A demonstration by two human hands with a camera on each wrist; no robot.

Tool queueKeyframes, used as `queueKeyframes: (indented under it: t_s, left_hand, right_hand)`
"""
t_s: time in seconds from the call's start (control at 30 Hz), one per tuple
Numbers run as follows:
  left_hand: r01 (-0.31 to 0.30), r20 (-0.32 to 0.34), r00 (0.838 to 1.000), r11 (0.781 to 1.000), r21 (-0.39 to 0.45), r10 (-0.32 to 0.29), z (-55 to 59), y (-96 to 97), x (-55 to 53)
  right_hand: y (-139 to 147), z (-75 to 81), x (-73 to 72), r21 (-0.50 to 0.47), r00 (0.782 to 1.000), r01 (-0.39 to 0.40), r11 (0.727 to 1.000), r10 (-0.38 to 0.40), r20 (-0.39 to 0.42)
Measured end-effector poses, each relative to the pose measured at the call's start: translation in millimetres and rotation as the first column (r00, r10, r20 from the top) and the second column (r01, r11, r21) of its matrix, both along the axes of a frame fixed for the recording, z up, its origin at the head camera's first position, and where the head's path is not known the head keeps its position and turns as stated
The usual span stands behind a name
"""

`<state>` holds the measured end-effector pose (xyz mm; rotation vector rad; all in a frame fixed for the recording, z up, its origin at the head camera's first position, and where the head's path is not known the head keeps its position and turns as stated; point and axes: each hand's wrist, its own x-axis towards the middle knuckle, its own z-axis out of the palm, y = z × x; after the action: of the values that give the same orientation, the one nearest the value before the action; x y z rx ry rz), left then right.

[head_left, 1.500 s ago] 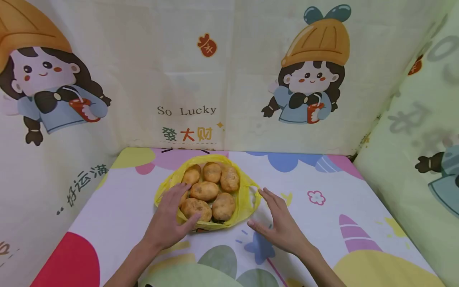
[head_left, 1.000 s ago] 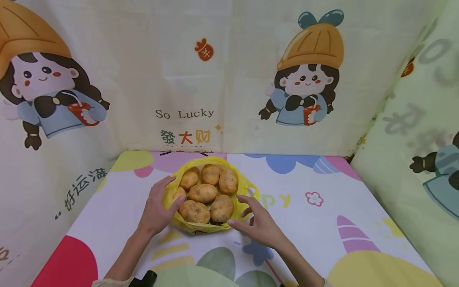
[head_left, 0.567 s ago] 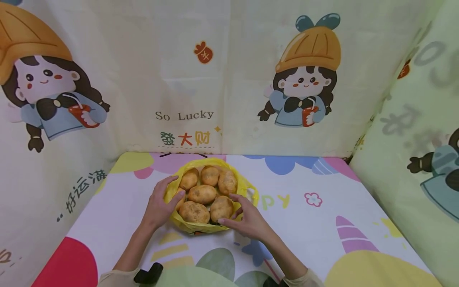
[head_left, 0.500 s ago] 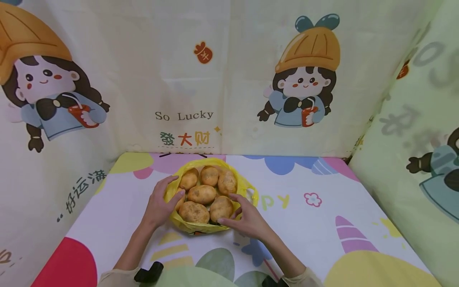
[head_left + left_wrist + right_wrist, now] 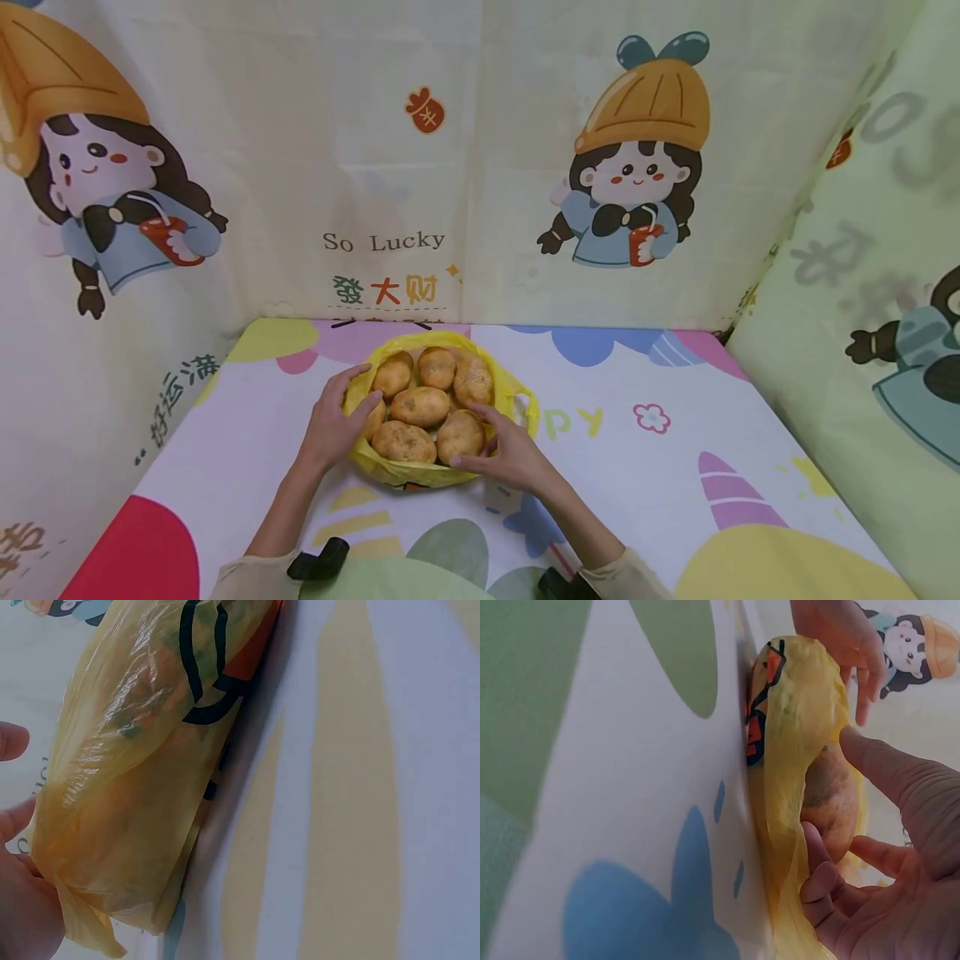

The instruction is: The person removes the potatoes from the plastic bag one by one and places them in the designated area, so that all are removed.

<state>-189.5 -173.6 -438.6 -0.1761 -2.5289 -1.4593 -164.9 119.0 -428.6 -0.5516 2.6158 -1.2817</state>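
A yellow plastic bag (image 5: 401, 477) lies wide open on the table with several brown potatoes inside. My right hand (image 5: 510, 450) reaches over its right rim and holds the front-right potato (image 5: 461, 437), thumb at the near side and index finger at the far side. In the right wrist view, other fingers (image 5: 821, 881) curl between that potato (image 5: 830, 799) and the yellow plastic. My left hand (image 5: 333, 421) spreads along the left rim, thumb near the leftmost potato (image 5: 373, 419). In the left wrist view, parted fingertips (image 5: 13, 741) show beside the bag (image 5: 127, 847).
A bag handle loop (image 5: 531, 414) sticks out to the right. The table (image 5: 615, 467) bears a patterned cloth, with printed cartoon curtains (image 5: 495, 167) hanging behind and at both sides. Black straps (image 5: 321, 560) sit at both wrists.
Both hands have come to the bag. The right hand moved left from beside the bag onto the front-right potato; the left hand drew back from above the potatoes to the left rim.
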Motion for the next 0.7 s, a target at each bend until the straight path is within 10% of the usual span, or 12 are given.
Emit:
queueKeyframes:
  t_s: [0.7]
  left_hand:
    - [0.082, 0.068, 0.995, 0.991, -0.104, -0.075, 6.4, -15.0, -0.3]
  right_hand:
    - [-5.7, -9.2, -5.9, -0.004, 0.999, 0.044, 0.999, -0.044, -0.004]
